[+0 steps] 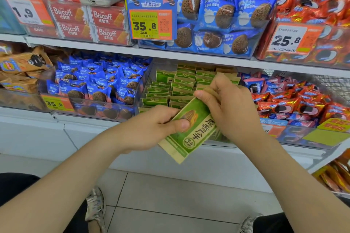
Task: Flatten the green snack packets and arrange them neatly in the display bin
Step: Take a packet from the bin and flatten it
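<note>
You hold a green snack packet (pixel 191 130) just in front of the display bin (pixel 150 79), left hand (pixel 151 128) and right hand (pixel 231 108) each pinching an end (both grips closed on it), apparently mid-flattening; next, slot it among the filed packets (pixel 181 83) inside.

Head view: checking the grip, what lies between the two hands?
A tilted green snack packet, held by the left hand and right hand, seen in the head view.
</note>
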`<action>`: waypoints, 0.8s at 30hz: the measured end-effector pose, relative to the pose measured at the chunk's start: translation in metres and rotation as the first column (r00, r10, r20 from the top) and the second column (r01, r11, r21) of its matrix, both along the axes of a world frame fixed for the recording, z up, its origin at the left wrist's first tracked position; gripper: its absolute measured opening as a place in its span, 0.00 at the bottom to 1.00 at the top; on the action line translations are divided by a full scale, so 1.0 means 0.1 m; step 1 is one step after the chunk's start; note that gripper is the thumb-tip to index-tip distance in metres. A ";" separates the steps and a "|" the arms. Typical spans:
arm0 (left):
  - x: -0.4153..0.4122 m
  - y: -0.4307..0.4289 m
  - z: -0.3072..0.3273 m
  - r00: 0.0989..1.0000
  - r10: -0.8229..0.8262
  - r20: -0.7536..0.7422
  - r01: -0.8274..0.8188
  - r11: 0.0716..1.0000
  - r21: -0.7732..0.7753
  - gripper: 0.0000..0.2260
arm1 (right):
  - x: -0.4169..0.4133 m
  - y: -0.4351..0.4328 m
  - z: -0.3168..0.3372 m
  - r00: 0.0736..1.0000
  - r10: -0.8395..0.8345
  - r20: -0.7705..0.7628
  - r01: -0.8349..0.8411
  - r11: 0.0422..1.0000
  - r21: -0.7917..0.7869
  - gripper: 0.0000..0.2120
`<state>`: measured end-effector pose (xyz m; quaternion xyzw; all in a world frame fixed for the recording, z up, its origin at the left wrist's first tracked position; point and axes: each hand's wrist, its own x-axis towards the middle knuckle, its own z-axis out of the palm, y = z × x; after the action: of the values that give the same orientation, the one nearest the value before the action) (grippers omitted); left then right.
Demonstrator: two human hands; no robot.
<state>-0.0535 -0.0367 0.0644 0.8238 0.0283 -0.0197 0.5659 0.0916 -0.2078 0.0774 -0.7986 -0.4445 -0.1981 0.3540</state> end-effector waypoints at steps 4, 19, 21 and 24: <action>0.03 0.22 0.13 0.997 0.031 0.066 -0.035 0.998 0.061 0.09 | -0.01 -0.03 0.18 0.962 0.151 -0.228 -0.149 0.988 0.030 0.18; 1.09 1.09 -0.06 0.985 0.152 0.079 -0.154 0.582 0.799 0.22 | 0.38 0.57 0.01 0.949 -0.005 0.316 0.046 0.991 -0.122 0.12; 1.28 1.15 -0.10 0.984 0.166 0.066 -0.146 0.533 0.833 0.27 | 0.41 0.69 -0.04 0.939 -0.027 0.343 0.105 0.972 -0.210 0.16; 1.47 1.29 -0.15 0.978 0.205 0.047 -0.129 0.408 0.904 0.29 | 0.45 0.79 -0.07 0.940 -0.084 0.332 0.175 0.951 -0.255 0.23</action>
<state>0.0934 0.0924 0.0499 0.9897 0.1366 0.0256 0.0347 0.1366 -0.1284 0.0702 -0.8262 -0.4652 -0.2816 0.1472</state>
